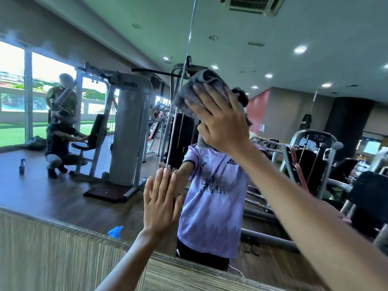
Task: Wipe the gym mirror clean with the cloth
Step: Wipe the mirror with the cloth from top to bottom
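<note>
The gym mirror (294, 66) fills the wall ahead, with a vertical seam (190, 38) between two panels. A grey cloth (197, 89) lies bunched against the glass just right of the seam, at head height. My right hand (220, 118) presses the cloth flat onto the mirror with straight, spread fingers. Lower down, my left hand (161, 198) rests flat on the glass across the seam, fingers straight and pointing up. My reflection in a lilac shirt (212, 198) stands behind both hands, its upper part hidden by the cloth and hand.
A wood-grain ledge (52, 248) runs under the mirror's lower edge. A blue object (115, 232) shows at the mirror's bottom edge. Reflected: weight machines (126, 127), two people (60, 131) at the left by windows, a spray bottle (22, 166) on the floor.
</note>
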Motion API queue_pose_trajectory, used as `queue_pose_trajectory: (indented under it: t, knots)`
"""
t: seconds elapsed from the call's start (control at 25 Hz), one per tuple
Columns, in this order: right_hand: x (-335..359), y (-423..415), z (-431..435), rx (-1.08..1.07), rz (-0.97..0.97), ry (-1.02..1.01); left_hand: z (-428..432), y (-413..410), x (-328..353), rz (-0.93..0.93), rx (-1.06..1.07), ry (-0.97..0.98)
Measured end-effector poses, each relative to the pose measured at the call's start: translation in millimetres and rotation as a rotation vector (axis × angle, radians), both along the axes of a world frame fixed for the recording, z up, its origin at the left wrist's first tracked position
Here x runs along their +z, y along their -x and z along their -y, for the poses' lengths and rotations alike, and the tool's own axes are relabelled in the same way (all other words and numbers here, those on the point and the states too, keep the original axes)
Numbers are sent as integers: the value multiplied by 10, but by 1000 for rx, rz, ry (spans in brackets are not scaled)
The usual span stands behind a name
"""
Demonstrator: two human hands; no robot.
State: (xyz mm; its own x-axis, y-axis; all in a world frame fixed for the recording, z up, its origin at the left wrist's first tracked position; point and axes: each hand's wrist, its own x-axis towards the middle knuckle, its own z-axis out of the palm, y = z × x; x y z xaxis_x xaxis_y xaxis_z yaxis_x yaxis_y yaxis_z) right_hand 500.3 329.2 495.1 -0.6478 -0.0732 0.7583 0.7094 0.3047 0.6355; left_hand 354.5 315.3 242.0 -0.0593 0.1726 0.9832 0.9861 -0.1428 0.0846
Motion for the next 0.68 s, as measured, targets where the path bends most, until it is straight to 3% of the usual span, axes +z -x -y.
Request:
queue_pose_trajectory:
  t: [0.04, 0.08, 0.16, 0.24, 0.28, 0.4, 0.44, 0.48, 0.56, 0.64, 0.68]
  knots:
    - [-244, 64, 26, 20, -125, 35, -2, -6, -2, 11, -4, 3]
    - [-557, 115, 49, 14, -93, 60, -10, -1, -11, 14, -1, 4]
    - [-1050, 84, 71, 33, 315, 55, -19, 26, -62, 4, 4, 10]
    - [-893, -47, -18, 37, 639, -7, 1, 58, -188, -21, 0, 36]
    - [-716, -65, -35, 23, 611, -29, 16, 58, -257, -25, -3, 45]
    - [-665, 3, 71, 15, 24, 35, 40, 32, -450, 9, -31, 68]
    - [-866, 51, 99, 18, -87, 66, 56, 34, -501, 22, -40, 81]
    - [-1128, 81, 124, 15, -76, 98, 62, 41, -538, 23, -38, 92]
    - [-1448, -2, 143, -6, 268, 110, 66, 57, -580, 1, -22, 102]
    - [-1175, -139, 74, -26, 536, 82, 57, 53, -604, -3, -10, 102]
    - [-975, -148, 59, -38, 503, 67, 45, 34, -618, 16, -5, 108]
